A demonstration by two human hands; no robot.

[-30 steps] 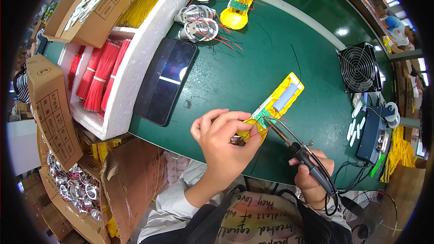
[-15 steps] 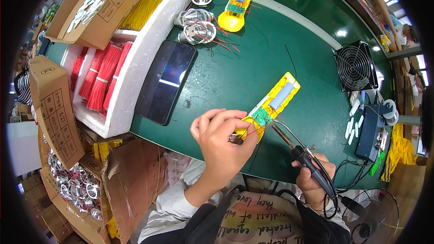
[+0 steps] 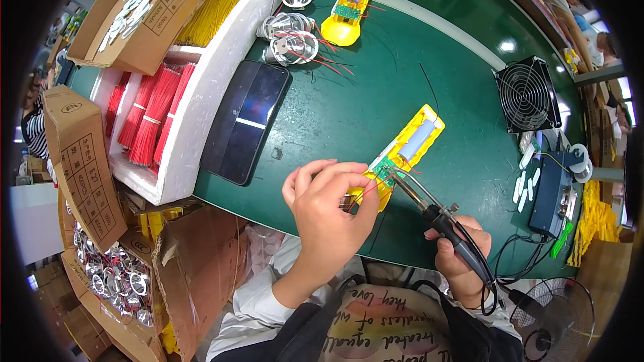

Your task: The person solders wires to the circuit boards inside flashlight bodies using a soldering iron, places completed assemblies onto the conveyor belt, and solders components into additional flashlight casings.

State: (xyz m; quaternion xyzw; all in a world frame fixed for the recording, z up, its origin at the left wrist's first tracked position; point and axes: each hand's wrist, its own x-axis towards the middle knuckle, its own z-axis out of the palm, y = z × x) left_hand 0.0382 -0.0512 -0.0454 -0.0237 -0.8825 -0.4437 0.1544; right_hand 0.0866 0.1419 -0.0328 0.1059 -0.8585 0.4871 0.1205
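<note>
My right hand [image 3: 461,249] is wrapped round the handle of a soldering iron [image 3: 443,222] with a thin metal tube along its barrel. Its tip meets the green circuit board [image 3: 384,169] inside a yellow plastic lamp housing [image 3: 407,129]. A pale blue cylindrical battery [image 3: 417,141] lies in the same housing, above the board. At the housing's lower left, my left hand [image 3: 333,204] pinches a thin red wire [image 3: 368,192] between thumb and fingers. That hand partly hides the housing's lower end and a silvery reflector there.
A dark phone [image 3: 247,123] lies left of the work, beside a white foam box [image 3: 221,60] of red and yellow wires. Reflectors [image 3: 292,48] and another yellow housing [image 3: 342,30] sit farther back. At right stand a black fan [image 3: 527,97] and a blue box-shaped unit [image 3: 551,204].
The soldering iron's tip has shifted slightly left and up on the circuit board, my right hand moving left with it. My left hand has barely moved.
</note>
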